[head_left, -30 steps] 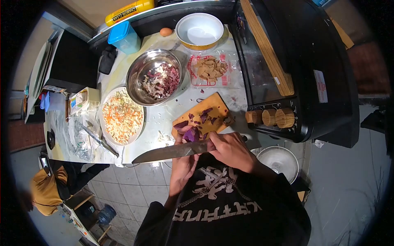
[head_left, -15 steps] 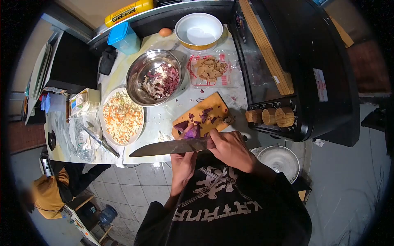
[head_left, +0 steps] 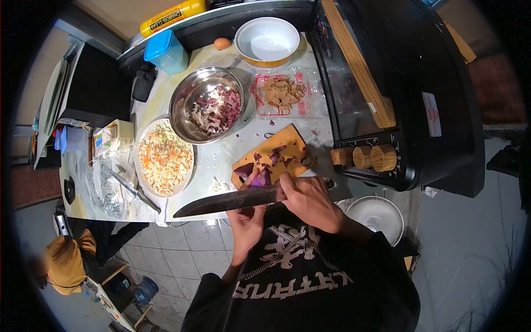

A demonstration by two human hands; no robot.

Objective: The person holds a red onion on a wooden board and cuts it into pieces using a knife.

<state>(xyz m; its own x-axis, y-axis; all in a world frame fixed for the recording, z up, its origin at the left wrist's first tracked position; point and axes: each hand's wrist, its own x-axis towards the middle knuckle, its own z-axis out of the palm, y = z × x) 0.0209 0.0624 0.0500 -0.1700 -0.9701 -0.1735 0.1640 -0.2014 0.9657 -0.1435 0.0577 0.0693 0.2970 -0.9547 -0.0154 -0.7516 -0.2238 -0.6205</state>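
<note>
My right hand (head_left: 303, 197) is closed round the handle end of a large dark knife (head_left: 224, 202), whose blade points left across the table's front edge. Behind the blade, my left hand (head_left: 246, 217) has its fingertips on a purple piece (head_left: 261, 177), partly hidden by the knife. That piece rests at the front of a wooden cutting board (head_left: 290, 138), where smaller purple bits (head_left: 275, 157) lie scattered. A steel bowl (head_left: 182, 99) with purple and white shreds stands behind, beside a plate of shredded orange and white food (head_left: 166, 157).
A plastic bag with brown slices (head_left: 283, 93), a white bowl (head_left: 267, 39), an egg (head_left: 222, 43) and a blue-lidded container (head_left: 167, 52) stand at the back. A black oven (head_left: 406, 99) flanks the right side. Another knife (head_left: 134, 191) lies left. A person (head_left: 65, 263) is at lower left.
The large knife and my right hand have shifted very slightly left. My left hand remains at the purple piece, with its fingers slightly moved.
</note>
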